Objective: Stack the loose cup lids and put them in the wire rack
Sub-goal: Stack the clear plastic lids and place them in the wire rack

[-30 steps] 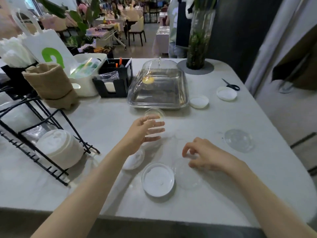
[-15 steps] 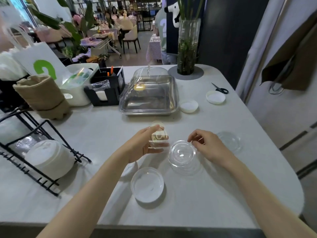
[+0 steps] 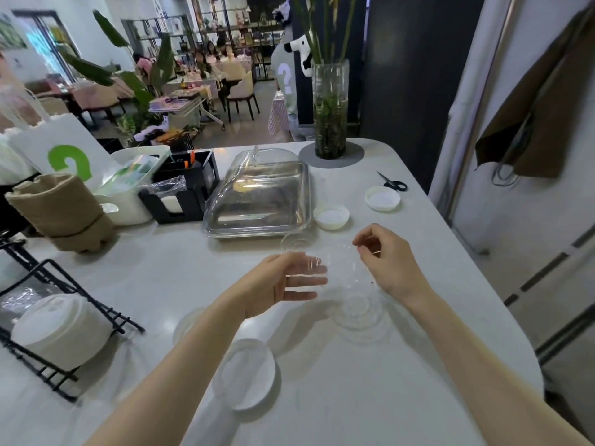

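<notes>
Right hand [image 3: 388, 262] has lifted its clear lid [image 3: 335, 268] toward left hand [image 3: 283, 281].

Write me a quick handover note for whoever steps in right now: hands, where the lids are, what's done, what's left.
Left hand: holds a clear lid, fingers extended behind it.
Right hand: fingers curled in a pinch on the rim of a second clear lid; motion blur makes the grip hard to read.
On the table: another clear lid, a white lid near the front edge, two white lids by the clear cake cover.
Wire rack, left: already holds a stack of white lids.
Left: nest the clear lids, gather the white ones, rack all.
</notes>
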Demonstrator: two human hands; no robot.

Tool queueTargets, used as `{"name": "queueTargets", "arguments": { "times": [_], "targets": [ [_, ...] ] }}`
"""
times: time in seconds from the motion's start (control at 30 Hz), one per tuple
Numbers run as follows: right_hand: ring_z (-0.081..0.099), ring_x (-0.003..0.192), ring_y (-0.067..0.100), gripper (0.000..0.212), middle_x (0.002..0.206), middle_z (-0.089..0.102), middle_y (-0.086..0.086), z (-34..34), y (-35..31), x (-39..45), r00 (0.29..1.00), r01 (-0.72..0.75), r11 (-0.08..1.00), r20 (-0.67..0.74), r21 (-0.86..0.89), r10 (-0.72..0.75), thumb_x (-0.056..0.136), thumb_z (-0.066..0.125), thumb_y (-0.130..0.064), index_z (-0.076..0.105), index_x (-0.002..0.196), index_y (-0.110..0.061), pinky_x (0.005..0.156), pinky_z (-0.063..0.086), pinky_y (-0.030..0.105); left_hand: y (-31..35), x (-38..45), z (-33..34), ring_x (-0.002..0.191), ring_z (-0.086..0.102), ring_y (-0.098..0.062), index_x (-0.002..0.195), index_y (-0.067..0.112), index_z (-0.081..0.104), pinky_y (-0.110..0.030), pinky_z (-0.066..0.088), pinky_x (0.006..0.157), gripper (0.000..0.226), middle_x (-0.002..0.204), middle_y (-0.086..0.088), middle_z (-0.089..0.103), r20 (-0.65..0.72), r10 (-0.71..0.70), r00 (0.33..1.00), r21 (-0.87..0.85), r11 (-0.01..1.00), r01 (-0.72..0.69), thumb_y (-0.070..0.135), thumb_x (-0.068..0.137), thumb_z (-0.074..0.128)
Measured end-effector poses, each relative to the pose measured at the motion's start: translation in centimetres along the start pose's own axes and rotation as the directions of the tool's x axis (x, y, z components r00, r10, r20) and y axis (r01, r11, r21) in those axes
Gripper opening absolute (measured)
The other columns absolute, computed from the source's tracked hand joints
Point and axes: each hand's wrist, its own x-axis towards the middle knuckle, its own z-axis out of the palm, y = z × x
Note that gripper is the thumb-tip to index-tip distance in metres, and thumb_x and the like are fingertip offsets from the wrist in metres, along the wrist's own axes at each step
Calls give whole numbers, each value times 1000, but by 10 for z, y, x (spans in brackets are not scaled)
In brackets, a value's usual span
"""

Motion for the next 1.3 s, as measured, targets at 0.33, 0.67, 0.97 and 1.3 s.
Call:
{"name": "queueTargets", "arguments": {
  "times": [0.33, 0.67, 0.97, 1.3],
  "targets": [
    [61, 74, 15, 14, 90, 67, 7, -7, 17, -2, 998, -37, 997, -43, 69, 40, 90, 63, -3, 66, 95, -17, 63, 50, 17, -2, 21, 23, 91, 81, -27, 130, 9, 63, -35, 65, 75, 31, 103, -19, 82, -75, 66, 995, 151, 987, -54, 15, 101, 70],
    [52, 121, 31, 38, 127, 58, 9, -47, 59, -5, 947, -314, 874, -51, -372, 318, 95, 63, -36, 61, 130, -23, 106, 40, 45, -6, 32, 37, 96, 81, -34, 139, 8, 54, -35, 66, 74, 32, 112, -20, 80, -26, 23, 999, 181, 983, -18, 4, 110, 41],
    [33, 139, 33, 117, 150, 40, 5, -40, 71, -18, 886, -260, 791, 188, -554, 423, 60, 72, -70, 12, 156, -41, 110, 29, 47, -14, 44, 37, 98, 81, -34, 142, 15, 50, -37, 66, 76, 40, 111, -13, 82, -122, 19, 992, 125, 992, -3, 2, 105, 41],
    [34, 132, 26, 107, 142, 40, 0, -38, 72, -19, 933, -182, 854, 189, -488, 307, 63, 70, -64, 14, 152, -48, 107, 29, 41, -16, 46, 29, 91, 82, -36, 135, 14, 54, -41, 68, 70, 36, 103, -14, 83, -190, 2, 982, 68, 998, 11, 4, 105, 37]
  ]
}}
